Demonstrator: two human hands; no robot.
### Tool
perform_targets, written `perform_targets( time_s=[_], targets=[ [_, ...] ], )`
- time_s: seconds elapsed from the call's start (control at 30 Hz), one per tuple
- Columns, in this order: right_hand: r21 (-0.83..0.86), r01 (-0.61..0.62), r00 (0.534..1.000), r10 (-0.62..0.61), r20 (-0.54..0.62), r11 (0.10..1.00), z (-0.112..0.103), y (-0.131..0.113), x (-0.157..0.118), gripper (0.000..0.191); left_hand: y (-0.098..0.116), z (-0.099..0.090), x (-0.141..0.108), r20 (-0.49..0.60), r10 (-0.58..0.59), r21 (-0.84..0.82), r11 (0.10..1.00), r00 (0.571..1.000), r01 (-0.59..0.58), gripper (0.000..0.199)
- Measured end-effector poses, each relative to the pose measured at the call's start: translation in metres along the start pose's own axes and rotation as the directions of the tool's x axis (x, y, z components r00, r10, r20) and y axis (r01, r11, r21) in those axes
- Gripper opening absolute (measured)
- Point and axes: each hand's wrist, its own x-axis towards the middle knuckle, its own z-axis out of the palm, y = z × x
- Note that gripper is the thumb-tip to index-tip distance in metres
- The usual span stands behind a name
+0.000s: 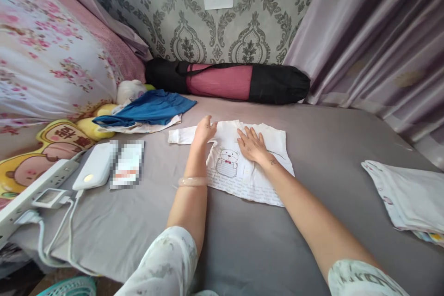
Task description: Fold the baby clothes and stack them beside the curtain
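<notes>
A small white shirt (249,178) with a bear print lies on the grey sheet (239,245), its one visible sleeve stretched out to the left. My left hand (206,129) is on the shirt where that sleeve meets the body, fingers apart, nothing seen in it. My right hand (252,143) lies flat with spread fingers on the upper middle of the shirt. The shirt's right side is partly hidden by my right forearm.
Blue clothing (149,110) lies at the back left, near yellow plush toys (65,141). A white device (97,164) and power strip (38,189) with cables are at left. Folded cloths (409,194) lie right. A black and red rolled bag (222,82) lines the wall.
</notes>
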Motion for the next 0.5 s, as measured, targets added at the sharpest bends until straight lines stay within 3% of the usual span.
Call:
perform_targets(
  time_s=[0.1,0.17,0.23,0.33,0.4,0.5],
  targets=[
    [-0.014,0.010,1.000,-0.010,0.015,1.000,-0.004,0.001,0.001,0.056,-0.022,-0.019,0.001,-0.157,-0.188,0.071,0.977,0.969,0.201,0.040],
    [-0.014,0.012,0.999,-0.011,0.041,1.000,-0.009,0.001,0.002,0.056,-0.037,-0.031,-0.001,-0.290,-0.355,0.078,0.917,0.889,0.392,0.035],
    [-0.025,0.015,0.999,-0.014,0.052,1.000,-0.014,-0.001,0.004,0.055,-0.051,-0.040,-0.003,-0.400,-0.490,0.026,0.839,0.774,0.544,0.032],
    [-0.081,0.091,0.994,-0.095,-0.054,0.993,-0.017,-0.012,0.010,0.047,-0.067,-0.047,-0.004,-0.451,-0.593,-0.093,0.775,0.668,0.625,0.033],
    [-0.093,0.157,0.976,-0.169,-0.135,0.983,-0.015,-0.023,0.017,0.041,-0.074,-0.047,-0.003,-0.437,-0.619,-0.172,0.769,0.652,0.615,0.036],
    [-0.051,0.201,0.966,-0.207,-0.155,0.978,-0.008,-0.039,0.028,0.039,-0.085,-0.043,0.000,-0.426,-0.626,-0.201,0.769,0.653,0.607,0.040]
  ],
)
